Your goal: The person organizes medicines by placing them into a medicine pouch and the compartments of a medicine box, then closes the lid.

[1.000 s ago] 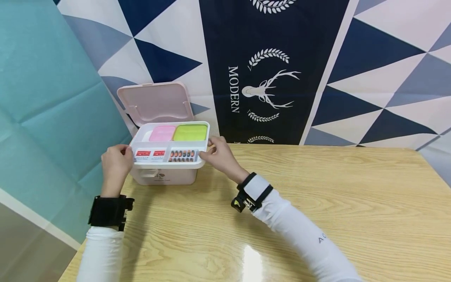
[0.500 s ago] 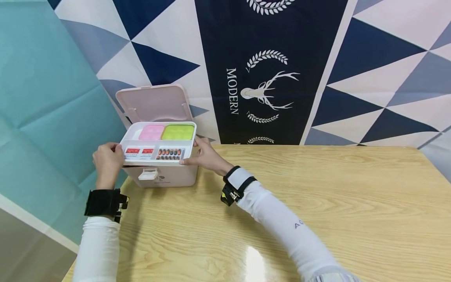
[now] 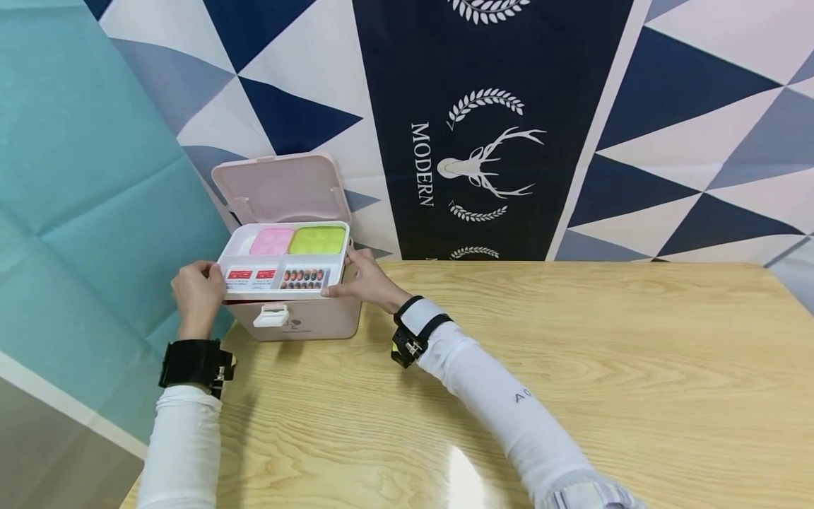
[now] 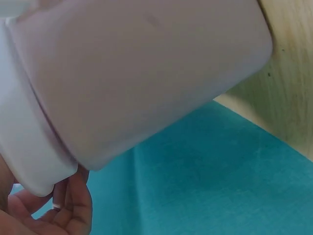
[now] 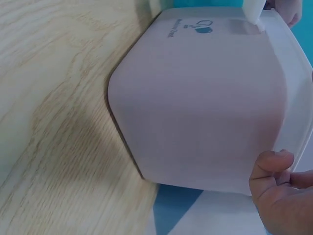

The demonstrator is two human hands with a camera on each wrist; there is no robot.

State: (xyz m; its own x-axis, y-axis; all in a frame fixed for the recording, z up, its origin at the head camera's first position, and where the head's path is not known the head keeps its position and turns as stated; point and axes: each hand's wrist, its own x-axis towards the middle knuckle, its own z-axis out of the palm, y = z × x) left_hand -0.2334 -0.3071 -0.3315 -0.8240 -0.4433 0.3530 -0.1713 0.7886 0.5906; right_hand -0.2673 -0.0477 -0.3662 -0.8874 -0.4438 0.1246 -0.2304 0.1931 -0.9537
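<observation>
A pale pink medicine chest [image 3: 327, 323] stands on the table with its lid [image 3: 280, 187] raised behind. Over its opening sits a white divided tray [image 3: 280, 295], its front edge slightly above the chest's rim at the left. The tray holds a pink piece [image 3: 272, 241], a green piece [image 3: 318, 240], red-and-white packets [image 3: 251, 278] and a blister pack of capsules [image 3: 305, 278]. My left hand [image 3: 196, 291] grips the tray's left edge; its fingertips [image 4: 80, 188] curl under the rim in the left wrist view. My right hand [image 3: 369, 279] pinches the right edge, thumb at the front corner.
A white latch [image 3: 271, 316] juts from the chest's front. Behind the chest is a patterned wall cloth [image 3: 490, 141], and at the left hangs a teal cloth [image 3: 95, 212]. The wooden table [image 3: 572, 353] extends to the right.
Both hands have moved the tray left and slightly down, bringing it into line over the chest. The front latch is now more visible. In the last half second the tray has shifted only slightly.
</observation>
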